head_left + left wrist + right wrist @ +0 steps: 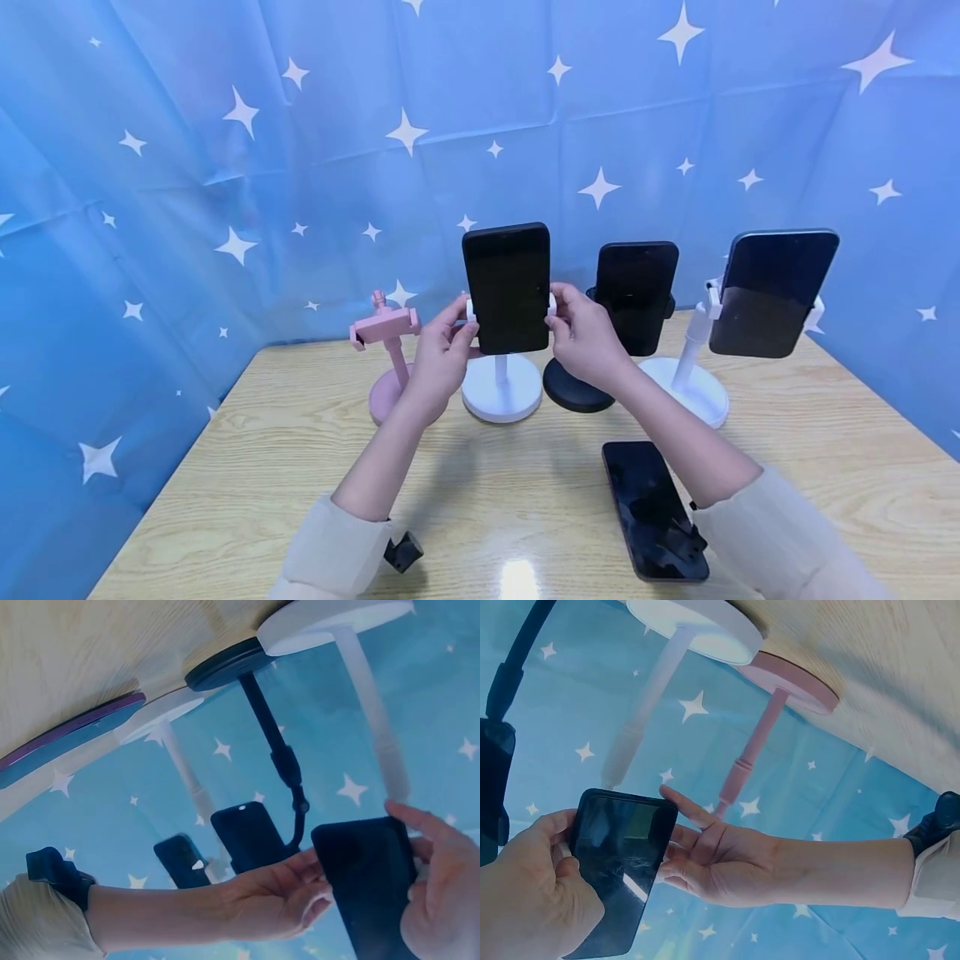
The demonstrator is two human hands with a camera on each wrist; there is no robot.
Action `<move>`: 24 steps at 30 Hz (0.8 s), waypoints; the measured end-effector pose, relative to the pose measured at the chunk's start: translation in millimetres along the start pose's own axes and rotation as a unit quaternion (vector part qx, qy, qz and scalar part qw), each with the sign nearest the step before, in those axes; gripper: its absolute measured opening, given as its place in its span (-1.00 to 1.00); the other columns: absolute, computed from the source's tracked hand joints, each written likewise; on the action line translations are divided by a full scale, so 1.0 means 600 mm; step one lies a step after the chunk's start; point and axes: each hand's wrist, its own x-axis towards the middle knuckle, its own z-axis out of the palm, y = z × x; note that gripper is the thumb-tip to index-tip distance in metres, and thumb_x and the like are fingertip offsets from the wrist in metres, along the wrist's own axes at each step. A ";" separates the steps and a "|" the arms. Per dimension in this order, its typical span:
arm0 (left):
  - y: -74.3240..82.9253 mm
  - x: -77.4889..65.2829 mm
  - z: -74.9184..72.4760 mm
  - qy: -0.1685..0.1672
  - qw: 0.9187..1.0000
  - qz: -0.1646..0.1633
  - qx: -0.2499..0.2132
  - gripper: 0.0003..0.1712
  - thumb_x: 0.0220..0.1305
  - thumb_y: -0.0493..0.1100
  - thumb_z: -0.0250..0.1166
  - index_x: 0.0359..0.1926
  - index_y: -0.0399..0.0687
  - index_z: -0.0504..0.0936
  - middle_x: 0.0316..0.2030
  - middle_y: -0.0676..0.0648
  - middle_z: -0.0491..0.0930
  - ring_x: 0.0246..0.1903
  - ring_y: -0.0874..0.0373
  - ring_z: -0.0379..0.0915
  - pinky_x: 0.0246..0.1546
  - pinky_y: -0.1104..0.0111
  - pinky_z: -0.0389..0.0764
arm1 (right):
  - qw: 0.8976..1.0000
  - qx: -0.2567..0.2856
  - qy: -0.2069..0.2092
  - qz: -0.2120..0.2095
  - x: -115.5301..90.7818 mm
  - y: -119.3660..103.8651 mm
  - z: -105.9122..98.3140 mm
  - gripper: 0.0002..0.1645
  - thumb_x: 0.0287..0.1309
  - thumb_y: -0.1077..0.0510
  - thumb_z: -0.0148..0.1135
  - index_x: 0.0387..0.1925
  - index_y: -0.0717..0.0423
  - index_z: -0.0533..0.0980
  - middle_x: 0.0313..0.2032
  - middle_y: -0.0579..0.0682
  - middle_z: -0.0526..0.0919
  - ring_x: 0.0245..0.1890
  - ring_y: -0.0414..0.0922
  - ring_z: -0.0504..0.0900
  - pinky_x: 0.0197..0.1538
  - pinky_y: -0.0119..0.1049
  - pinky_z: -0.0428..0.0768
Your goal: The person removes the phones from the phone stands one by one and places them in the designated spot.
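Note:
A black phone (508,292) stands upright in the clamp of a white phone stand (501,404), its screen toward me. My left hand (441,354) pinches the clamp's left arm at the phone's edge; one finger reaches under the phone's lower corner. On the opposite side, my right hand (588,337) holds the right clamp arm (552,305) between thumb and fingers. Both hands also show around the phone (622,870) in the right wrist view. The back of the clamp is hidden behind the phone.
Left of the hands stands a pink phone stand (393,358) with a bare clamp. To the right, a black stand (577,390) and another white stand (693,396) each carry a phone. One more phone (651,508) lies on the wooden table (247,492). A starry blue curtain (337,192) hangs behind.

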 end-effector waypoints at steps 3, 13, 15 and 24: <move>0.003 -0.007 -0.001 -0.009 0.999 0.033 -0.003 -0.48 0.33 -0.34 0.00 0.31 -0.12 0.25 0.00 -0.16 0.44 0.00 0.05 0.46 -0.15 0.26 0.57 | 1.000 -0.006 0.001 -0.007 -0.007 -0.007 -0.004 -0.56 0.20 0.44 -0.07 0.13 0.45 0.24 -0.19 0.27 0.51 -0.19 0.07 0.54 -0.11 -0.08 0.56; 0.018 -0.035 -0.008 -0.026 0.995 0.092 -0.011 -0.53 0.30 -0.43 0.00 0.23 -0.25 0.33 -0.14 -0.27 0.45 -0.11 -0.09 0.54 -0.29 0.23 0.62 | 1.000 -0.009 0.009 -0.020 -0.040 -0.037 -0.019 -0.59 0.15 0.48 -0.02 0.07 0.43 0.30 -0.24 0.23 0.53 -0.25 0.03 0.55 -0.11 -0.09 0.57; 0.021 -0.042 -0.010 -0.029 0.996 0.088 -0.014 -0.52 0.28 -0.45 0.01 0.23 -0.28 0.33 -0.12 -0.28 0.46 -0.12 -0.10 0.54 -0.30 0.23 0.62 | 1.000 -0.011 0.011 -0.025 -0.048 -0.042 -0.022 -0.60 0.15 0.48 0.00 0.06 0.43 0.32 -0.25 0.22 0.54 -0.27 0.01 0.55 -0.13 -0.11 0.58; 0.033 -0.071 -0.015 -0.051 0.996 0.072 -0.024 -0.48 0.25 -0.48 0.03 0.25 -0.32 0.29 -0.01 -0.31 0.47 -0.12 -0.07 0.54 -0.27 0.22 0.61 | 0.999 -0.019 0.008 -0.038 -0.081 -0.064 -0.036 -0.58 0.12 0.48 0.06 0.06 0.40 0.33 -0.26 0.17 0.55 -0.29 -0.04 0.55 -0.16 -0.21 0.60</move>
